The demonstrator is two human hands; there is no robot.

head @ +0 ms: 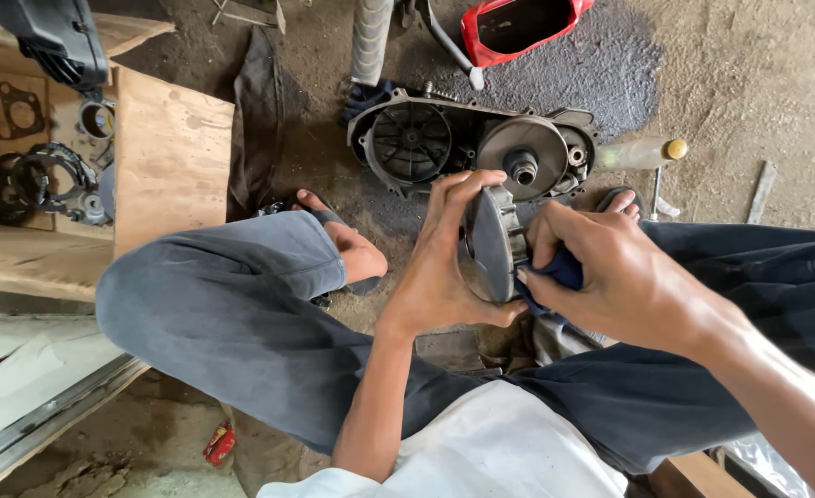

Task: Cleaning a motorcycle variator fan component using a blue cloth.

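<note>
Left hand (444, 267) clamped on round metal pulley (492, 244) | right hand (601, 267) pressing blue rag (559, 272) against pulley hub | step: wiping | next: rotate pulley, near engine case (472, 143)

A round grey metal pulley half (492, 244) is held on edge between the person's knees, just past the frame's centre toward 3 o'clock. Its smooth dished face turns toward 9 o'clock, and its ribbed, finned back toward 3 o'clock. A dark blue rag (555, 272) is bunched against that finned side, touching the disc at its 4 o'clock edge, part of it hidden inside the fingers.
</note>
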